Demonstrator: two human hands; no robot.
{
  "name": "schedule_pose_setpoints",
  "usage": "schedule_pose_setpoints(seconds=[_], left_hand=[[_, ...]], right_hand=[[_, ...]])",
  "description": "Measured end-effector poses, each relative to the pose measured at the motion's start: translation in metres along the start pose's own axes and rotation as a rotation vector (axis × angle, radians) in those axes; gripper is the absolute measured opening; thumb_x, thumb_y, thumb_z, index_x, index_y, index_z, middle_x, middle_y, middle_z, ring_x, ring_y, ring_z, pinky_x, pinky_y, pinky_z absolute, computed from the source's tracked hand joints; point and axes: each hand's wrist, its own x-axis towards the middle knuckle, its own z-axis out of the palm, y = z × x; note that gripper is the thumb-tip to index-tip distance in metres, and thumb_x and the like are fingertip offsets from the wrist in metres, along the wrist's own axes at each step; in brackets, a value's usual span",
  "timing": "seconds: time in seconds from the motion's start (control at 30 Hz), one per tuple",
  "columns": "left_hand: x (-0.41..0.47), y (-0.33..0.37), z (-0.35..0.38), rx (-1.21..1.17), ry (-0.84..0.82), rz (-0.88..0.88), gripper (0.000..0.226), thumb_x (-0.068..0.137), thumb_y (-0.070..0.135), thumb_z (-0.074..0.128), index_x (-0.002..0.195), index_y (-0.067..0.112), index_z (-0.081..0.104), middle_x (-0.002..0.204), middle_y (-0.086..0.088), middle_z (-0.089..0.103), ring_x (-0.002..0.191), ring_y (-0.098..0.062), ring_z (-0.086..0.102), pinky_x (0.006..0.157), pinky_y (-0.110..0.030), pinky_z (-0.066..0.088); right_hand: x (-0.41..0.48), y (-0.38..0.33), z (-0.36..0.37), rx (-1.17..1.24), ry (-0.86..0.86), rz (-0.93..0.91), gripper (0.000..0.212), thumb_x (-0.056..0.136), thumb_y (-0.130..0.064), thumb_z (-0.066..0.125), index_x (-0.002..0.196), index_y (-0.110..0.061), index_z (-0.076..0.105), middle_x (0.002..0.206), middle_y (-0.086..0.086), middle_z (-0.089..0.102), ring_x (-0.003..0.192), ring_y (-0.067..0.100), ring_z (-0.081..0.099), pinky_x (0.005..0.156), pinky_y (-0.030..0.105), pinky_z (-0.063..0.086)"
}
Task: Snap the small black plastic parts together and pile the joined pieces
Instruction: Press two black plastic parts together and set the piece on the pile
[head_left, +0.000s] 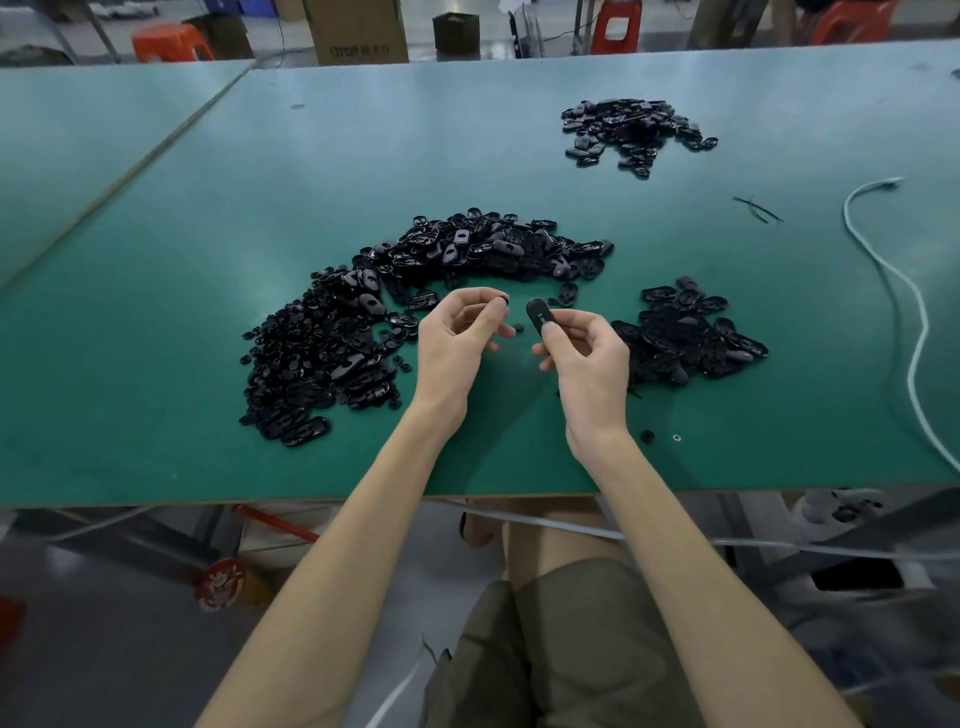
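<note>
Though not yet joining anything, sits at a green desk (156, 338) bearing three lots of black parts. Has the largest, a curved heap (457, 249), sweeping from front left round behind both hands; looks like loose stock, ovals and smaller bits mixed. Has a smaller pile (685, 338) just right of the right hand, probably the joined pieces, though cannot tell at this range. Has a third pile (634, 127) far off to the right, well apart from either hand. Holds both hands raised near the desk's middle, close together but not touching. Pinches a small insert (501, 300) between thumb and fingertips of the left hand (452, 343). Grips an oval shell (536, 310) by its near end in the right hand (592, 364), far end free. Points the shell's long axis away from the body, tilted slightly left, toward the insert, just left of that free end and apart from it. Needs, by judgement, only a short inward closing, insert to shell. Afterwards, favours the right hand for dropping, being beside the pile.
</note>
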Motion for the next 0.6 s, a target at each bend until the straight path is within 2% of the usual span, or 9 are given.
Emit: schedule_pose_setpoints(seconds=[0.27, 0.43, 0.6], left_hand=[[-0.0018, -0.0003, -0.0004, 0.045, -0.05, 0.017, 0.016, 0.096, 0.011, 0.069, 0.108, 0.015, 0.079, 0.074, 0.002, 0.071, 0.067, -0.008, 0.062, 0.066, -0.018, 0.048], [-0.0033, -0.0005, -0.0001, 0.03, -0.05, 0.017, 0.011, 0.096, 0.009, 0.07, 0.105, 0.013, 0.076, 0.09, -0.004, 0.079, 0.071, -0.012, 0.068, 0.065, -0.02, 0.05], [-0.0025, -0.0025, -0.0005, 0.023, -0.049, 0.017, 0.007, 0.096, 0.011, 0.071, 0.103, 0.01, 0.072, 0.094, -0.006, 0.079, 0.072, -0.015, 0.071, 0.066, -0.022, 0.051]], right_hand=[[-0.0003, 0.0006, -0.0002, -0.001, -0.011, -0.001, 0.007, 0.098, -0.008, 0.067, 0.103, -0.013, 0.069, 0.09, 0.0, 0.074, 0.07, 0.006, 0.07, 0.062, 0.018, 0.052], [-0.0009, 0.0003, -0.001, -0.008, -0.006, -0.001, 0.007, 0.098, -0.009, 0.068, 0.103, -0.013, 0.07, 0.089, 0.001, 0.074, 0.071, 0.007, 0.07, 0.063, 0.018, 0.052], [-0.0015, -0.0005, -0.0006, 0.012, -0.002, -0.004, 0.009, 0.097, -0.007, 0.068, 0.1, -0.015, 0.07, 0.089, 0.0, 0.074, 0.071, 0.007, 0.071, 0.062, 0.018, 0.052]])
